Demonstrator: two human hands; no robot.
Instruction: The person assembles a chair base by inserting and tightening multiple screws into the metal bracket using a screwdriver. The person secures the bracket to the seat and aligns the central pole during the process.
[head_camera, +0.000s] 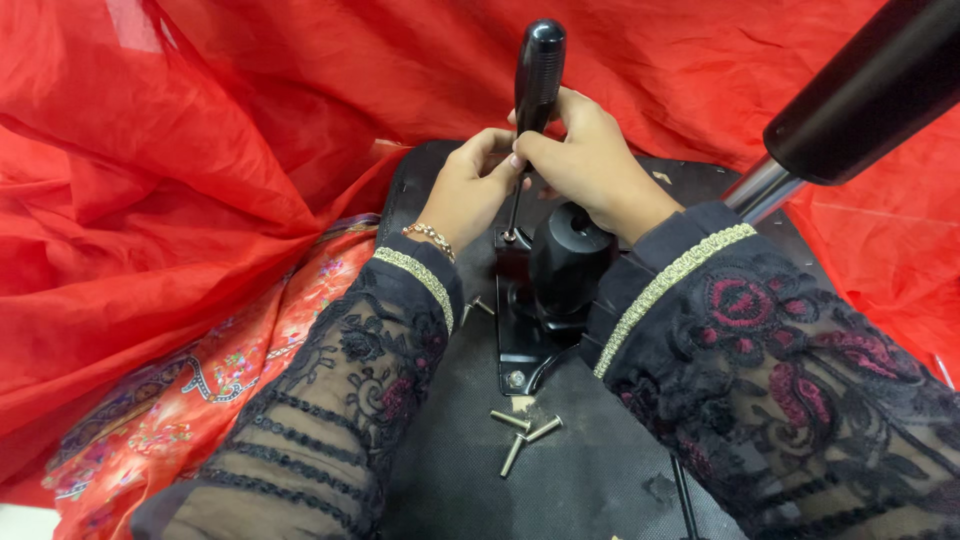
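A screwdriver with a black handle (539, 72) stands upright, its thin shaft reaching down to the top of a black metal bracket (518, 345). My right hand (585, 160) grips the lower handle. My left hand (470, 185) touches the shaft just below the handle, fingers curled round it. The bracket is fixed on a black fabric-covered panel (570, 480) and carries a black knob (567, 255). Three loose silver bolts (524, 432) lie on the panel below the bracket. Another bolt (476, 307) lies by my left wrist.
Red cloth (150, 200) covers the left side and the back. A patterned orange-red garment (220, 380) lies at lower left. A chrome tube with a thick black sleeve (860, 95) slants across the upper right corner.
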